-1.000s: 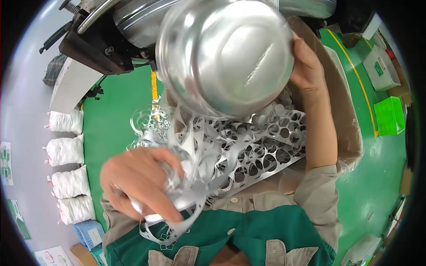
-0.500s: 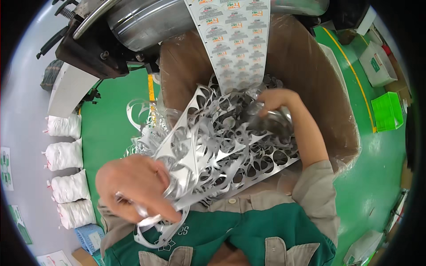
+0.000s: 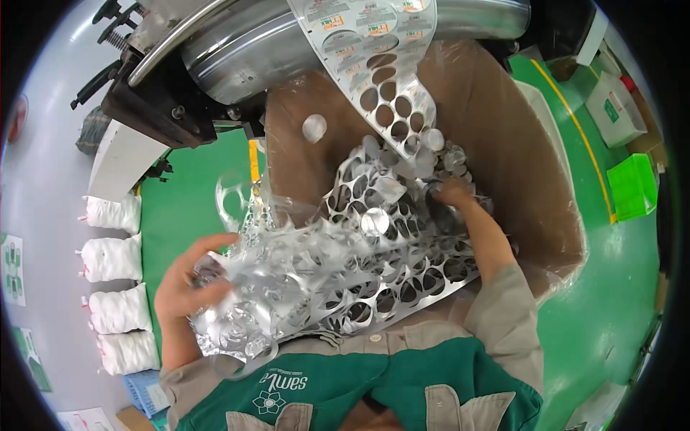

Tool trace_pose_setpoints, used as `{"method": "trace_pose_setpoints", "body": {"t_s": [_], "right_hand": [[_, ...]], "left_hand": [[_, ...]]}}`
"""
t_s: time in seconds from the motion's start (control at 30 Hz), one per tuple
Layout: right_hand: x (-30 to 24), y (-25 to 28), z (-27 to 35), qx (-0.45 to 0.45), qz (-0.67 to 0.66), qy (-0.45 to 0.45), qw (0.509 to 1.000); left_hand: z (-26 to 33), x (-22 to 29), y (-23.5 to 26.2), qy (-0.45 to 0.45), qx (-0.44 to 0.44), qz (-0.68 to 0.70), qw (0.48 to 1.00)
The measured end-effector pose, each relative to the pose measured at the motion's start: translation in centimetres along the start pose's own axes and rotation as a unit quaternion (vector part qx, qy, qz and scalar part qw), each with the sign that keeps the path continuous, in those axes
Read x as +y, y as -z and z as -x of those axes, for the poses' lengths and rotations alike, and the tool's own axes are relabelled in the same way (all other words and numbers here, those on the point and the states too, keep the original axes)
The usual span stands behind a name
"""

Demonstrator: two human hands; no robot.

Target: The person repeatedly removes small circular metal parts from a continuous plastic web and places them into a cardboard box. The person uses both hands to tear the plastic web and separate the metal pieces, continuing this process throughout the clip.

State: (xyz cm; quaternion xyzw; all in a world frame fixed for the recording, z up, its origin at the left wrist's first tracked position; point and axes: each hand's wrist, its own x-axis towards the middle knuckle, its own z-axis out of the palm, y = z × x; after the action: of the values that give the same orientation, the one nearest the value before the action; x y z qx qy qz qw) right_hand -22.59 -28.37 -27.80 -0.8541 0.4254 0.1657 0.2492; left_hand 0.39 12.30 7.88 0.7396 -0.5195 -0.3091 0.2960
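Observation:
A tangle of silver foil scrap [image 3: 345, 251], punched with round holes, spills over the near edge of a large brown box [image 3: 503, 129] lined with clear plastic. My left hand [image 3: 188, 280] curls around a crumpled bunch of this scrap, with foil showing between thumb and fingers. Deeper in the box, my right hand [image 3: 454, 194] is in the heap, its fingers blurred and partly hidden. From above hangs a printed foil web [image 3: 374, 43], its lower part full of round holes. Loose foil discs lie on the heap, and one disc [image 3: 314, 128] shows blurred in the air.
A shiny metal roller [image 3: 244, 54] on a black machine frame spans the top. White stuffed bags [image 3: 111, 258] line the left side. At the right stand a bright green crate [image 3: 631, 187] and a white bin [image 3: 614, 108] on the green floor.
The foil web's lower end now shows punched holes, and loose discs have appeared. My left hand has turned and opened wider around the scrap. My right hand has moved lower in the heap.

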Motion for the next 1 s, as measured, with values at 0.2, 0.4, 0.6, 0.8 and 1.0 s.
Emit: {"method": "trace_pose_setpoints", "body": {"t_s": [0.2, 0.4, 0.6, 0.8, 1.0], "right_hand": [[-5.2, 7.7, 2.8, 0.038, 0.060, 0.193, 0.979], [-11.9, 19.6, 12.8, -0.026, -0.621, 0.429, 0.655], [-10.6, 10.0, 6.6, -0.104, -0.483, 0.315, 0.810], [-5.6, 3.0, 2.8, 0.061, 0.140, 0.125, 0.980], [-9.3, 17.5, 10.8, -0.015, -0.270, 0.319, 0.908]], "left_hand": [[2.1, -1.6, 0.2, 0.062, 0.143, -0.185, 0.970], [0.4, 4.0, -2.8, -0.111, 0.166, -0.165, 0.966], [1.2, 7.0, -2.5, -0.345, 0.119, -0.299, 0.882], [4.9, 2.3, -1.8, -0.142, 0.303, -0.168, 0.927], [2.9, 2.6, -3.3, -0.205, 0.368, -0.167, 0.891]]}}
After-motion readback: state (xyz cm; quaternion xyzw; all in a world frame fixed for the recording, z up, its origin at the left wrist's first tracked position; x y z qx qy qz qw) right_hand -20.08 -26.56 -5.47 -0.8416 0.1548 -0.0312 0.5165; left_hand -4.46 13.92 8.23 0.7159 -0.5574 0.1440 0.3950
